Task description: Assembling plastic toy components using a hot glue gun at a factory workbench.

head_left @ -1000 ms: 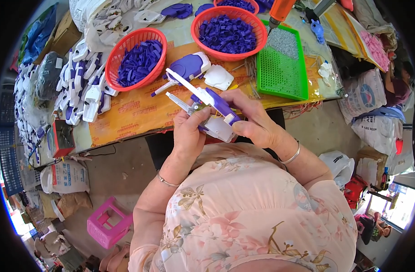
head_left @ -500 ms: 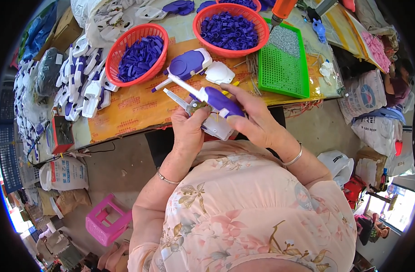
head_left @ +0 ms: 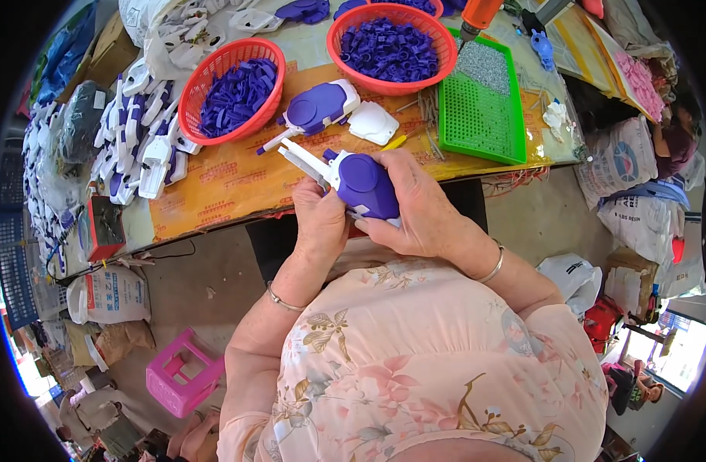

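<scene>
Above the near table edge, both hands hold a purple-and-white plastic casing (head_left: 364, 181) with a rounded body and a narrow stem pointing to the far left. My left hand (head_left: 320, 219) is closed round its left side, the thumb pressed near the base of the stem. My right hand (head_left: 418, 200) grips the right side, fingers over the far edge and thumb at the near edge. Its two halves lie one over the other; along the stem they look slightly apart. Just beyond lie a similar purple-and-white casing (head_left: 320, 108) and a white plastic shell piece (head_left: 373, 123).
Red baskets of small purple parts stand at the back, one (head_left: 241, 92) left, another (head_left: 391, 50) centre. Right of them is a green tray (head_left: 484, 115) of screws under an orange power screwdriver (head_left: 484, 14). White-and-purple casings (head_left: 141, 131) are heaped left. A pink stool (head_left: 182, 373) stands below.
My right hand has brought the tilted purple upper half down over the white lower half. The inside parts that showed before are now covered.
</scene>
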The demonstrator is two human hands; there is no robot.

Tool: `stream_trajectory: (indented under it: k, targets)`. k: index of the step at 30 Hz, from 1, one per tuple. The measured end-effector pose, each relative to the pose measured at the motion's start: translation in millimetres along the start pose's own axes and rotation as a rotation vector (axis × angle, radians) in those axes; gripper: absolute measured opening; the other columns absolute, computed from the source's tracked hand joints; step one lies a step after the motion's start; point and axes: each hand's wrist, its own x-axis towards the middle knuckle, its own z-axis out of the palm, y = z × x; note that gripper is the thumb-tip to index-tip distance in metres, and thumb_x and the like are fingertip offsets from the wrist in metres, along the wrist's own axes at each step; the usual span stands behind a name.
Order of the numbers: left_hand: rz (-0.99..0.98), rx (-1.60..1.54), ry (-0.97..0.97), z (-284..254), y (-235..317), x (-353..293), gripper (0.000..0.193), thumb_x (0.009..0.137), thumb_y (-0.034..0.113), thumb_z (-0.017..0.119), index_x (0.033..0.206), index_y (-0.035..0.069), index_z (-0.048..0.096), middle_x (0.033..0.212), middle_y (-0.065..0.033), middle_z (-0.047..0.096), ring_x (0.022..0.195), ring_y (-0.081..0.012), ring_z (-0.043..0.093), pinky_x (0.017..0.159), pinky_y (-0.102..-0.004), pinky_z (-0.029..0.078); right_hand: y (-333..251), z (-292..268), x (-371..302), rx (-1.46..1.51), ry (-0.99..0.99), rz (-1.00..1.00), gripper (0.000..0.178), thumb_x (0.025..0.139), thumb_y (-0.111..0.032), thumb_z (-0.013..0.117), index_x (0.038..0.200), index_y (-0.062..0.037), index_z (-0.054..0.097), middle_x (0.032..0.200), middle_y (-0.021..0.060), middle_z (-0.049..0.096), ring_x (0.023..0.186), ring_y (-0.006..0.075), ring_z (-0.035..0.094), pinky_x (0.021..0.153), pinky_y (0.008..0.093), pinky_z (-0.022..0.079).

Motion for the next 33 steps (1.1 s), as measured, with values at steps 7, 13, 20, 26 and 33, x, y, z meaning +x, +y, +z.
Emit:
stream_trajectory:
  k: [7, 13, 20, 26, 33]
  targets:
    - [-0.018, 0.011, -0.025, -0.9, 0.8, 2.8, 0.018, 0.087, 0.003, 0.064, 0.105, -0.001, 0.063, 0.098, -0.0051, 0.067, 0.084, -0.0117, 0.064, 0.075, -0.0268, 0.054, 9.0, 21.5, -7.7, 0.084, 0.020, 0.058, 0.080, 0.074, -0.016, 0.074, 0.135, 0.0069, 0.028, 0.113, 0.0294, 0.049, 0.101, 0.0442, 0.053, 0.088, 0.0450, 0.045]
    - [-0.085, -0.045, -0.044, -3.6, 2.6, 2.8, 0.019, 0.086, 0.000, 0.059, 0.105, -0.001, 0.062, 0.099, -0.0055, 0.066, 0.085, -0.0126, 0.064, 0.074, -0.0269, 0.053, 10.7, 22.4, -8.7, 0.120, 0.015, 0.051, 0.086, 0.075, -0.016, 0.074, 0.141, 0.0053, 0.022, 0.118, 0.0296, 0.047, 0.106, 0.0442, 0.051, 0.092, 0.0439, 0.044]
    - [-0.117, -0.066, -0.136, -9.1, 4.7, 3.0, 0.029, 0.080, -0.002, 0.058, 0.109, -0.002, 0.058, 0.102, -0.0079, 0.065, 0.089, -0.0156, 0.064, 0.079, -0.0297, 0.052, 13.7, 19.0, -9.1, 0.143, 0.008, 0.043, 0.083, 0.077, -0.017, 0.073, 0.141, 0.0033, 0.024, 0.120, 0.0287, 0.047, 0.107, 0.0433, 0.051, 0.093, 0.0432, 0.043]
    - [-0.137, -0.091, -0.237, -3.3, 14.7, -1.2, 0.051, 0.078, 0.006, 0.063, 0.126, -0.002, 0.048, 0.116, -0.0096, 0.059, 0.103, -0.0160, 0.059, 0.090, -0.0317, 0.047, 24.3, 19.3, -15.4, 0.157, 0.072, 0.086, 0.081, 0.078, -0.019, 0.072, 0.141, 0.0035, 0.025, 0.118, 0.0280, 0.047, 0.106, 0.0427, 0.052, 0.091, 0.0435, 0.044]
    - [-0.047, 0.142, -0.110, 4.6, 26.0, -11.5, 0.046, 0.084, 0.003, 0.059, 0.128, -0.004, 0.047, 0.112, -0.0081, 0.059, 0.099, -0.0136, 0.058, 0.086, -0.0286, 0.047, 21.2, 16.0, -15.5, 0.102, 0.070, 0.095, 0.083, 0.077, -0.018, 0.073, 0.141, 0.0041, 0.024, 0.116, 0.0279, 0.047, 0.102, 0.0435, 0.053, 0.088, 0.0440, 0.046]
